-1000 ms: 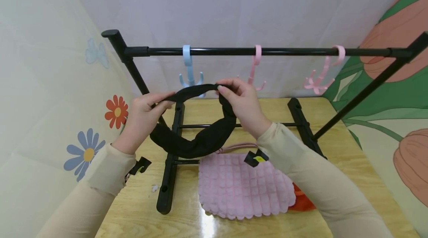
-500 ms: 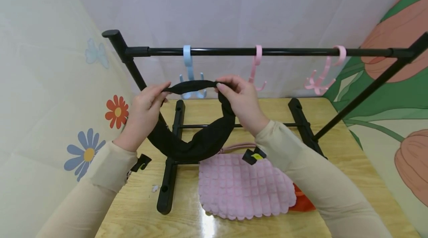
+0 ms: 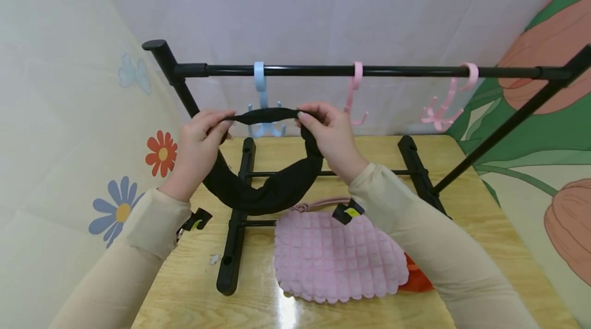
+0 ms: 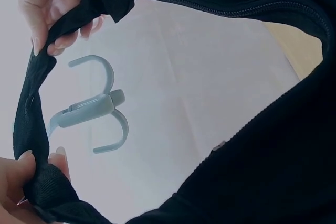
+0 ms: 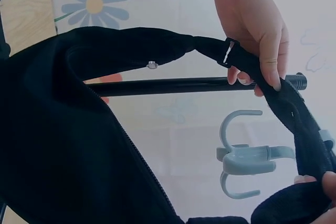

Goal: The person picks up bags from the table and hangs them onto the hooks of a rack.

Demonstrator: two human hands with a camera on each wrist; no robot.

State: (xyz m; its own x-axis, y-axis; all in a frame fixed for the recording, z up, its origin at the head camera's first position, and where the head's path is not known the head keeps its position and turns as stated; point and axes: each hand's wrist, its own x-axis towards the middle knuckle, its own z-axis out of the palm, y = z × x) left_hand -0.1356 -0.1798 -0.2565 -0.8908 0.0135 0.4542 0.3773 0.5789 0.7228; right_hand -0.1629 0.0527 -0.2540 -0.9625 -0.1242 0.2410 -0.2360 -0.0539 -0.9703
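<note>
Holds a black bag (image 3: 268,200) aloft before a black rack (image 3: 233,247), gripping the narrow strap (image 3: 265,115) with both hands set apart: pinched between thumb and fingers of left hand (image 3: 196,149) at one end of the top span, likewise in right hand (image 3: 334,136) at the other. Lets the fabric droop below in a deep curve, framing a wide open gap between strap and zipper (image 4: 231,13). Shows a buckle (image 5: 225,61) on the strap, near left hand, in the right wrist view.

Reveals a blue hook (image 3: 260,82) through that gap in both wrist views; in the head view, lines the strap up across the hook's lower prongs. Cannot tell whether touching. Offers open stretches of rail (image 3: 397,71) between blue hook, middle pink hook (image 3: 349,98), partly hidden behind right hand, and right pink hook (image 3: 446,99), well off to the side.

Below, on a wooden table (image 3: 184,293), displays a pink quilted bag (image 3: 339,257) with a scalloped front edge, left edge just beside the rack's left foot. Shows an orange-red item (image 3: 415,275) past its right edge, partly covered by the right sleeve (image 3: 401,221). Bounded at the sides by a flower-printed left wall (image 3: 46,113) and a tulip-patterned right wall (image 3: 531,165).
</note>
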